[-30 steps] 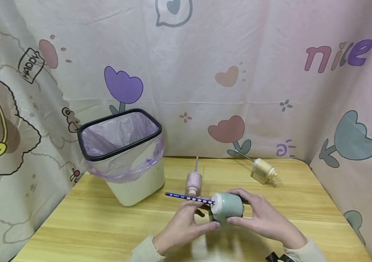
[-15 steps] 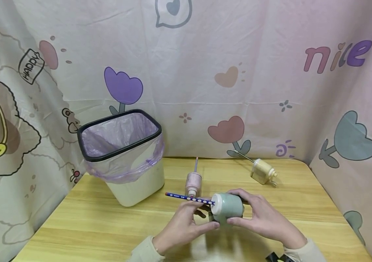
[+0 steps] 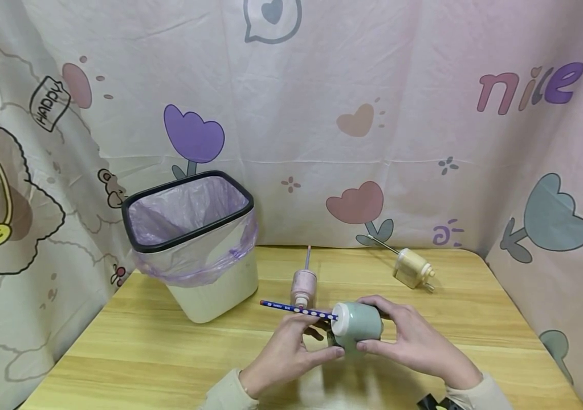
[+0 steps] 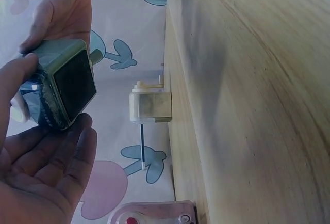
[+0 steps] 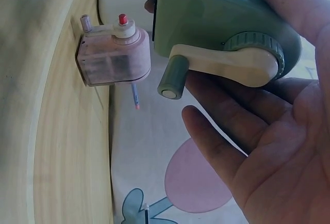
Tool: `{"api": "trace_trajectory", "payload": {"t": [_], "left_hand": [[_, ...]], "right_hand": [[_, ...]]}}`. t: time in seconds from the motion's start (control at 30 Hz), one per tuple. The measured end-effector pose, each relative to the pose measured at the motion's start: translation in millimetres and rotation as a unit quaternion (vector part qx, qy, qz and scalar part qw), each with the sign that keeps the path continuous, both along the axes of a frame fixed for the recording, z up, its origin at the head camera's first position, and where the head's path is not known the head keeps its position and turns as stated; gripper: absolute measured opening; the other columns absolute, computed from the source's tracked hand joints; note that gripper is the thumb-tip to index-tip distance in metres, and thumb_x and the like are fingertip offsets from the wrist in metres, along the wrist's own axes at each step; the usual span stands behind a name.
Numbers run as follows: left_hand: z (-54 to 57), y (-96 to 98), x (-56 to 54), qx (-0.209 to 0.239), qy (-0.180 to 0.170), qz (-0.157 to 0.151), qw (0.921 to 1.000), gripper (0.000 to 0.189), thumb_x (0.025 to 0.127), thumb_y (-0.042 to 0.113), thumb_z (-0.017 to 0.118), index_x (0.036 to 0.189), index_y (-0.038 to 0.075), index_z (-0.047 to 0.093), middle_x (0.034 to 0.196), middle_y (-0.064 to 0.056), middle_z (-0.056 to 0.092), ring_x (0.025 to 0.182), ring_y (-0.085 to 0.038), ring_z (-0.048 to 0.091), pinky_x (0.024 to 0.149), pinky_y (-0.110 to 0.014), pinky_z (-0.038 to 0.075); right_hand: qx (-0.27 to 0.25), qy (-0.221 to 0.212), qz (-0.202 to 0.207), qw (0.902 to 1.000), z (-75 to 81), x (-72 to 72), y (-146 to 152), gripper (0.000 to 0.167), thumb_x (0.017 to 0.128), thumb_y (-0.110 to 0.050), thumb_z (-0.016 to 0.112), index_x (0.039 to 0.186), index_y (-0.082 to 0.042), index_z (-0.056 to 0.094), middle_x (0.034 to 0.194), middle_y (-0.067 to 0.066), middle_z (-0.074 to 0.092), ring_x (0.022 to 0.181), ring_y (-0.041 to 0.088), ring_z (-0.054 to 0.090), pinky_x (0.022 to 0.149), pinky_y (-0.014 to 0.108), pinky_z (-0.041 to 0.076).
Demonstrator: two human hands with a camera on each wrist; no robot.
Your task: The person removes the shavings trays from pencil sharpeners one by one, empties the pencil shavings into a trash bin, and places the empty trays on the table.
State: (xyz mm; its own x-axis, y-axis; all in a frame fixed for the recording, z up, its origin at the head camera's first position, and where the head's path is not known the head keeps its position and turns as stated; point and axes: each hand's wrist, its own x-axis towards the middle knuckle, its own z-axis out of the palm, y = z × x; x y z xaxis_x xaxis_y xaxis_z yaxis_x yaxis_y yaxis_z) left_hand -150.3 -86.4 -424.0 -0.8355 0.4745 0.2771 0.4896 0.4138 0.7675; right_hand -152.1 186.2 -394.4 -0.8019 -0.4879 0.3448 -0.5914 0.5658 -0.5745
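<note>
While both hands are raised over the table, a green hand-crank pencil sharpener [image 3: 360, 322] lies tilted on its side between them, its smooth, rounded plastic body softly glossy. The right hand [image 3: 419, 347] grips its rear half, thumb on the near side and fingers across the far side. The left hand [image 3: 291, 353] holds the front end, thumb and fingertips set around its edges. From the round white front plate [image 3: 339, 320] juts a blue pencil [image 3: 296, 309] with pale oval spots and a red end. In the right wrist view a flat cream crank arm [image 5: 221, 64] runs from a ribbed green collar [image 5: 252, 39] to a cylindrical knob [image 5: 174, 77]; in the left wrist view the flat base panel [image 4: 76, 85] looks black.

Beyond the hands, a matte pink sharpener [image 3: 304, 285] and a boxy cream-yellow sharpener [image 3: 412, 267] rest on the pale wood-grain tabletop [image 3: 132, 341], each with a slim pencil sticking out towards the printed fabric backdrop [image 3: 291, 85]. A tapered white bin [image 3: 219, 302] stands near the pink one, its crinkled, translucent purple liner [image 3: 194, 202] tucked under a black rim [image 3: 188, 241].
</note>
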Motion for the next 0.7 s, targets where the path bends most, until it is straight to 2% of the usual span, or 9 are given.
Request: {"api": "trace_trajectory", "payload": {"t": [0.27,0.37,0.5,0.7], "left_hand": [[0.1,1.6,-1.3,0.023,0.008,-0.007,0.9997,0.056,0.092,0.041,0.086,0.139,0.014,0.071,0.135,0.001,0.073,0.105,-0.004,0.069,0.089,-0.022,0.063],[0.8,1.9,-1.6,0.036,0.005,-0.011,0.9993,0.054,0.091,0.038,0.088,0.136,0.013,0.072,0.139,0.001,0.070,0.105,-0.003,0.070,0.089,-0.023,0.064],[1.1,1.7,-2.6,0.040,0.004,-0.013,0.9991,0.051,0.090,0.037,0.089,0.133,0.014,0.074,0.136,0.001,0.072,0.103,-0.003,0.071,0.089,-0.026,0.066],[1.6,1.4,-1.9,0.051,-0.004,-0.019,0.9985,0.049,0.088,0.036,0.090,0.130,0.016,0.075,0.133,0.003,0.073,0.106,-0.004,0.073,0.094,-0.024,0.063]], "right_hand": [[0.000,-0.003,-0.001,1.0000,1.5,-0.2,-0.4,0.054,0.091,-0.047,0.085,0.137,-0.028,0.064,0.122,-0.017,0.076,0.110,0.004,0.070,0.091,0.037,0.063],[0.003,-0.004,-0.003,1.0000,2.2,-0.3,-0.5,0.054,0.091,-0.047,0.085,0.138,-0.028,0.064,0.122,-0.017,0.076,0.110,0.004,0.071,0.092,0.039,0.063],[0.005,-0.003,-0.004,1.0000,2.7,0.0,-0.5,0.055,0.091,-0.048,0.085,0.138,-0.028,0.065,0.123,-0.016,0.076,0.111,0.005,0.071,0.092,0.040,0.064],[0.005,0.004,-0.001,1.0000,1.4,0.2,-0.2,0.054,0.091,-0.047,0.085,0.138,-0.028,0.065,0.122,-0.017,0.076,0.110,0.004,0.071,0.093,0.040,0.063]]}}
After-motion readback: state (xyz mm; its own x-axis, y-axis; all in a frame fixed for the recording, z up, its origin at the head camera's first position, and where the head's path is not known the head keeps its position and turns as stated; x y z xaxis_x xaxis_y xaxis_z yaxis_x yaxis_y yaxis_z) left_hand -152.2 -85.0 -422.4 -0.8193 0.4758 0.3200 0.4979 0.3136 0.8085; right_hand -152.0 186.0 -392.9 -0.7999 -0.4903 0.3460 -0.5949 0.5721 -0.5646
